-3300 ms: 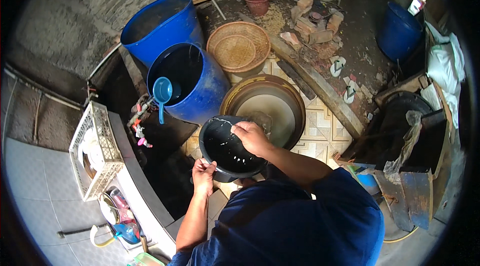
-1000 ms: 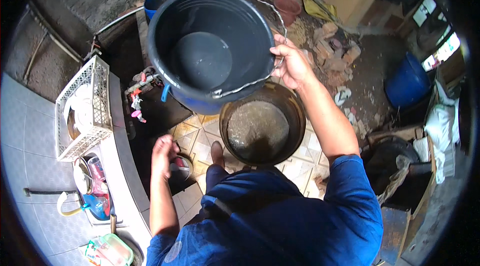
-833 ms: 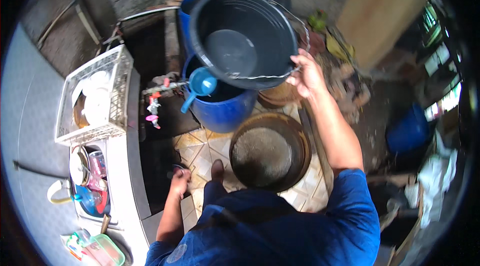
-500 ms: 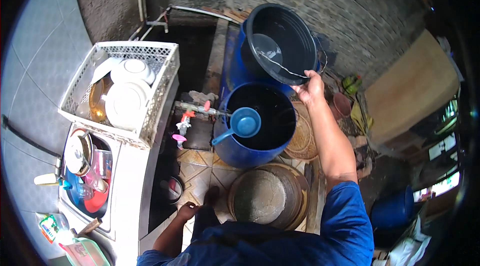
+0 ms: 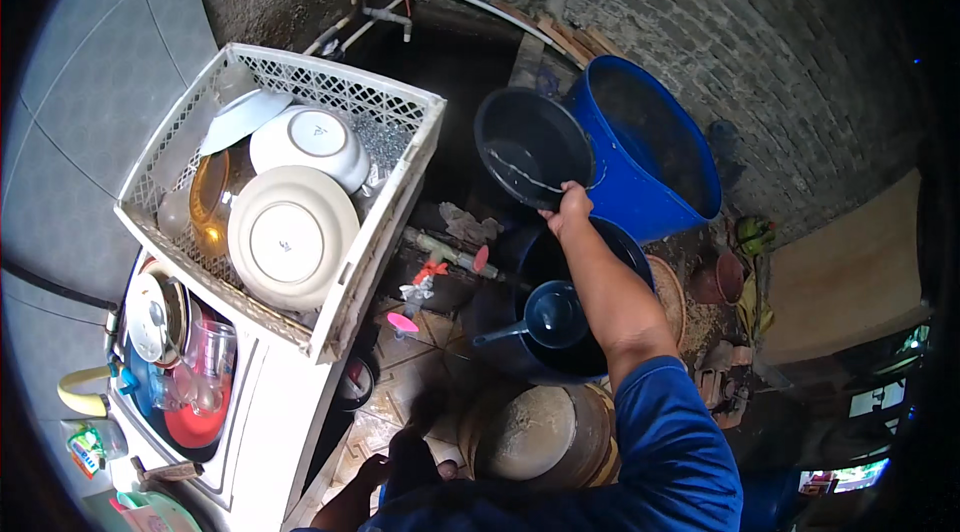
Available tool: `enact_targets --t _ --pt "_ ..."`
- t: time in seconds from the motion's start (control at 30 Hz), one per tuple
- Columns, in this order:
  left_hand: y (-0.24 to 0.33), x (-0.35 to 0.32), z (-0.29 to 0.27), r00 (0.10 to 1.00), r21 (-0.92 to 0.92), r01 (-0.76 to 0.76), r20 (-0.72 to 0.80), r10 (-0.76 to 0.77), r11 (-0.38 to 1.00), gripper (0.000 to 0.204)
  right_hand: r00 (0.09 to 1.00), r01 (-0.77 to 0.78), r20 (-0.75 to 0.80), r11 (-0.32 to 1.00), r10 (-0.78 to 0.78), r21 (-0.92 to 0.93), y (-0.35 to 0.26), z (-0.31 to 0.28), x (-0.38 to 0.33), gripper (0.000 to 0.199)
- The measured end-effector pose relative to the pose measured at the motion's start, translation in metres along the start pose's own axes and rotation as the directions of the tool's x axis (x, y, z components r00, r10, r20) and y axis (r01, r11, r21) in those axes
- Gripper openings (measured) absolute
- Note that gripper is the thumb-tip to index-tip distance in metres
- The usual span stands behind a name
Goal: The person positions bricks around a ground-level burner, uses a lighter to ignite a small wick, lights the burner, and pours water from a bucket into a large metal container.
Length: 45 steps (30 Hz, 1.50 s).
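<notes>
My right hand (image 5: 570, 209) is closed on the near rim of a black bucket (image 5: 515, 117) with a thin wire handle. The bucket is held up, left of an uncovered blue drum (image 5: 690, 214). Below my right forearm stands a second blue drum (image 5: 632, 254) holding dark liquid. A blue dipper (image 5: 556, 316) rests at this drum's left side, its handle reaching over the rim. My left hand (image 5: 375, 469) hangs low beside my legs, touching nothing visible; it is dark, and its fingers cannot be made out.
Upturned bowls (image 5: 300, 232) fill part of a white plastic crate (image 5: 335, 327) on the left counter. Beside it, a sink (image 5: 232, 412) holds dishes and glasses. Pipes with taps (image 5: 440, 250) reach toward the near drum. A large round vessel (image 5: 590, 432) sits on the tiled floor.
The black bucket has moved left, off the far blue drum, whose opening now shows. My right hand keeps its hold on the rim. The view has shifted, and the crate appears larger.
</notes>
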State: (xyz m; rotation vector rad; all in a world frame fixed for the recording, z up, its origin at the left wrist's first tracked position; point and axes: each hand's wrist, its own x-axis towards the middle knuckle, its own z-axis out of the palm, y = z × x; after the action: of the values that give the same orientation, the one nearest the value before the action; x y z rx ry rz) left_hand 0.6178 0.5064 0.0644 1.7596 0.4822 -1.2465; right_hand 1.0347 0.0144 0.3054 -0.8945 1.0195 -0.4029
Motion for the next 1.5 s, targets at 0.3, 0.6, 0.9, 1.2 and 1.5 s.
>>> enact_targets --t 0.3,0.6,0.9,1.2,1.5 --pt "-0.015 0.048 0.007 0.999 0.144 0.034 -0.033 -0.030 0.989 0.038 0.999 -0.045 -0.001 0.997 0.045 -0.062 0.043 0.016 0.008 0.074" --pt "-0.047 0.104 0.012 0.912 0.480 -0.378 0.048 0.407 0.792 0.045 0.994 0.076 -0.033 0.856 -0.107 -0.511 0.012 0.016 0.015 0.096" --pt "0.020 0.074 0.021 0.959 0.324 -0.024 0.275 -0.070 0.946 0.052 0.640 0.745 0.353 0.437 -0.683 -0.505 -0.001 -0.127 -0.097 0.063" --pt "0.045 0.055 0.046 0.888 0.675 -0.164 0.418 -0.190 0.720 0.052 0.826 0.280 0.042 0.344 -0.563 -0.896 0.158 -0.521 -0.281 0.061" --pt "0.054 -0.003 0.082 0.749 0.808 -0.366 0.550 -0.369 0.461 0.060 0.786 -0.586 -0.388 0.381 0.482 -0.715 0.397 -0.726 -0.465 0.066"
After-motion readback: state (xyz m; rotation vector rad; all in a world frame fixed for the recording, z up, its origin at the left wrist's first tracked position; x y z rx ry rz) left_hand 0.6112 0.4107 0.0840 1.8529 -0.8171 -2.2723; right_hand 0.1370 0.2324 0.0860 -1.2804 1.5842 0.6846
